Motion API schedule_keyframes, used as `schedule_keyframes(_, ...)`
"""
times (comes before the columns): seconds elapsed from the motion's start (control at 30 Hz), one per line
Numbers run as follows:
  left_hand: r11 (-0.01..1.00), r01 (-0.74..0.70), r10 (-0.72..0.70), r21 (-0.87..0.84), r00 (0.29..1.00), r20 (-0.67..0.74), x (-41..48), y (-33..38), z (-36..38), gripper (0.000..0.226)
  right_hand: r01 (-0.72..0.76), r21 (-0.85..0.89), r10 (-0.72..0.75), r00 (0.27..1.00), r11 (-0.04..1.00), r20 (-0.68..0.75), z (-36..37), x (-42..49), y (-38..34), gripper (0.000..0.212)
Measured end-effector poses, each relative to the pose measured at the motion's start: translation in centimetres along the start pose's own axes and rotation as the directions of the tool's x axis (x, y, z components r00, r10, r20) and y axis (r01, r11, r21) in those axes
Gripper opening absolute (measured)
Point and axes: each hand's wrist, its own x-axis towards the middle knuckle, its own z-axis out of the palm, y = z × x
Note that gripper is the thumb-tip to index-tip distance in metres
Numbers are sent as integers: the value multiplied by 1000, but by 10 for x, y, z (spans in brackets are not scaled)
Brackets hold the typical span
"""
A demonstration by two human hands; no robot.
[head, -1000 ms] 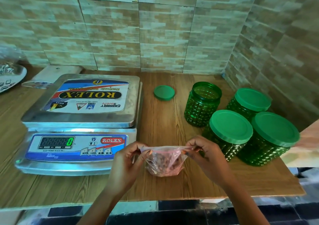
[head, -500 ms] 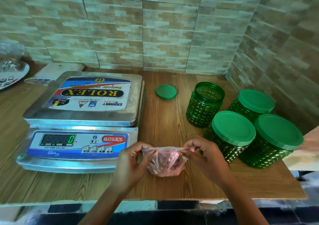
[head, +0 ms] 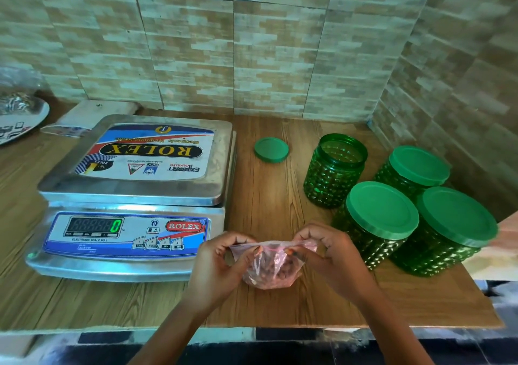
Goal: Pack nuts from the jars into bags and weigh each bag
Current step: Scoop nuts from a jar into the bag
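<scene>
Now, left hand (head: 221, 263): I see it pinching the top edge of the bag (head: 273, 269) at its left end, thumb against curled fingers.
right hand (head: 333, 255): clamped the same way on the right part of that edge, fingers curled over it.
hands, relative: close to each other, linked only by the strip of bag mouth stretched between them.
bag position: at the front of the tabletop (head: 266, 196), between the scale (head: 134, 193) and the jars; it is clear with a pink tint, and I cannot tell whether its bottom touches the wood.
nuts (head: 269, 275): a reddish-brown clump filling the lower part of the bag.
scale position: on the left half of the tabletop, its front corner just beside the left hand; the platform sticker reads upside down from my view.
display (head: 95, 226): one green 0.
open jar (head: 335, 168): green, studded, upright, lid off, behind the right hand.
loose lid (head: 271, 149): flat on the wood between the scale and the open jar, apart from both.
capped jars: front-left jar (head: 382, 213), front-right jar (head: 457, 216) and back jar (head: 419, 165) crowd together in the right corner, the front-left one near the right hand.
far left: a plate (head: 19, 115) at the frame edge, a white packet (head: 92, 113) behind the scale.
</scene>
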Motion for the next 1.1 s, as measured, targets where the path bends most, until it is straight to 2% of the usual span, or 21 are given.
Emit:
schedule_keyframes(0.13,999,-29,28,34,999,20,1,3,1,30,-6,-13,6,1000,1000,23,1,2,-2,19)
schedule_keyframes(0.27,998,-52,53,37,999,-6,4,3,3,11,47,-29,-47,999,998,-3,3,4,-1,24)
schedule_keyframes(0.37,997,-56,57,48,998,-16,4,2,3,7,53,-27,-53,999,998,-3,2,4,-1,22)
schedule_keyframes(0.5,998,-51,50,33,999,12,3,3,6,11,11,-28,-10,1000,1000,28,2,5,-2,19)
schedule_keyframes(0.57,996,-74,74,53,997,8,4,1,7,18,36,-39,-36,999,999,17,4,6,-3,20)
schedule_keyframes(0.67,995,-82,83,63,996,-16,4,0,8,20,71,-33,-71,997,997,4,6,6,-7,11)
schedule_keyframes(0.83,994,-84,86,67,996,-23,3,1,10,22,38,-67,-37,999,997,22,5,6,-7,28)
schedule_keyframes(1.0,982,-147,148,120,989,2,4,6,10,21,73,-33,-72,997,997,33,7,6,-11,6)
schedule_keyframes(1.1,975,-160,163,154,987,-5,4,8,11,20,107,-92,-104,994,990,36,8,7,-9,20)
